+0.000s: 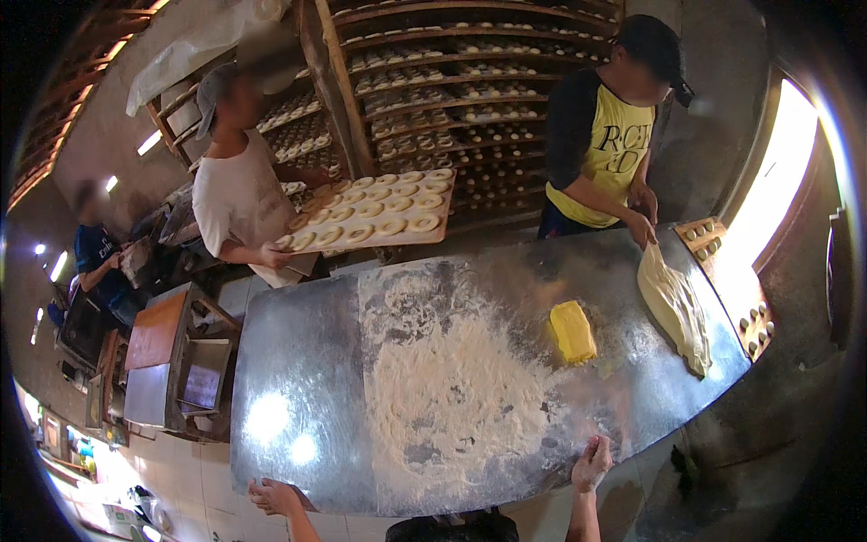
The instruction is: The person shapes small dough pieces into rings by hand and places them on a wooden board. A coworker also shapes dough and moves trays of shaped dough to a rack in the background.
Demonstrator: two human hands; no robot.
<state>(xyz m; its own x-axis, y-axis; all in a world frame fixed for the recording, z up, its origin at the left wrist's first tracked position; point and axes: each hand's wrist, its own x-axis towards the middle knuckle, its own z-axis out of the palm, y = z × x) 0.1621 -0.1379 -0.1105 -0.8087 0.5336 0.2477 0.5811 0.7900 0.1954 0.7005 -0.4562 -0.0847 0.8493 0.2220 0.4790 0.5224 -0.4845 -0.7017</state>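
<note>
The left hand (274,497) is positioned at the near left corner of the tabletop (298,361); its fingers are slightly bent toward the edge, and whether this grip is clamped on the edge cannot be determined. The right hand (591,463) is at the near edge, right of center, with the fingers curled; whether this grip is closed on anything cannot be determined. Between and beyond the hands, a layer of flour (461,388) covers the middle of the metal tabletop. A yellow block (573,332) lies right of the flour, beyond the right hand. Farther right, a long pale dough sheet (675,312) lies near the right end, its far end held by a co-worker in a yellow shirt (619,144). Across the far left side, a second co-worker (239,190) supports a tray (441,237) of ring-shaped pieces (390,226). Loaded shelves (361,90) stand behind.
</note>
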